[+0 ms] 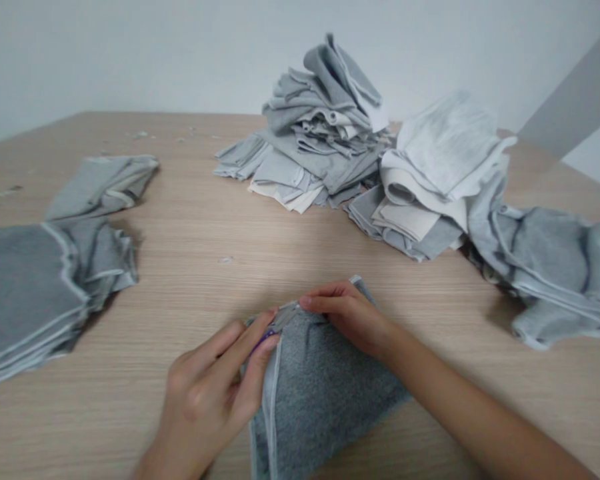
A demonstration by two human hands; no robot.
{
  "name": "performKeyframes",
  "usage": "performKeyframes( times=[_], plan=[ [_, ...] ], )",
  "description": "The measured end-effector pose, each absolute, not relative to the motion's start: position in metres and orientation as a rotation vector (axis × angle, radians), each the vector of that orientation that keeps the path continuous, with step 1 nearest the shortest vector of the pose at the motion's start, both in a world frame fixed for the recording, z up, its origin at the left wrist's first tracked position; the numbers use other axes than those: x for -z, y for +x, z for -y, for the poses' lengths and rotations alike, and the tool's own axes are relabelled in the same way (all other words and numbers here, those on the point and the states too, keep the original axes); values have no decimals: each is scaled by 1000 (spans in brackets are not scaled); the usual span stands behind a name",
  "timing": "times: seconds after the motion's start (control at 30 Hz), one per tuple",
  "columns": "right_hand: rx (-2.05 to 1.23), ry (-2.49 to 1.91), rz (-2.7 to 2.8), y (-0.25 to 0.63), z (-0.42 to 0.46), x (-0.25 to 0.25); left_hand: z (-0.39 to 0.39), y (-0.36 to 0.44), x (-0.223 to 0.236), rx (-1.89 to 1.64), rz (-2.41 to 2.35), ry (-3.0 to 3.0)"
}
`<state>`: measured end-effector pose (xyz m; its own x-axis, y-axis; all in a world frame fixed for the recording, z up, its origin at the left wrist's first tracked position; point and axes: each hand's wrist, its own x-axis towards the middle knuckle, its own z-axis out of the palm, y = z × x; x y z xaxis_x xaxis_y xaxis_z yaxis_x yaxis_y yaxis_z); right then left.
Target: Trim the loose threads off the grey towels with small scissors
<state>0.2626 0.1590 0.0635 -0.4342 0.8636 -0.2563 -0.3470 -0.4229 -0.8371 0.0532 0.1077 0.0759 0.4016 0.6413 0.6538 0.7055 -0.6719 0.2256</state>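
A piece of grey fabric (330, 393) with pale stitched edges lies on the table in front of me. My left hand (207, 380) is closed around small thread snips (283, 317), of which a purple grip and metal blades show. The blades rest along the fabric's upper edge, and whether they are apart I cannot tell. That same edge is pinched between the thumb and fingers of my right hand (353, 315), just right of the blade tips. Part of the cloth hangs toward me, below the hands.
At the left lies a layered stack of grey pieces (25, 287), with a folded piece (100, 183) behind it. A tall heap (325, 133) stands at the back, beside a whitish pile (445, 153). More grey cloth (555, 260) lies right. Scraps (226, 259) dot the wooden table (190, 233).
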Motion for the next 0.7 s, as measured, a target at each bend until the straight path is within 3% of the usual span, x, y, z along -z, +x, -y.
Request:
performKeyframes(
  times=[0.7],
  plan=[
    [-1981,-909,865,265,-159,-64,-106,53,-82,1049,1301,-2604]
  ],
)
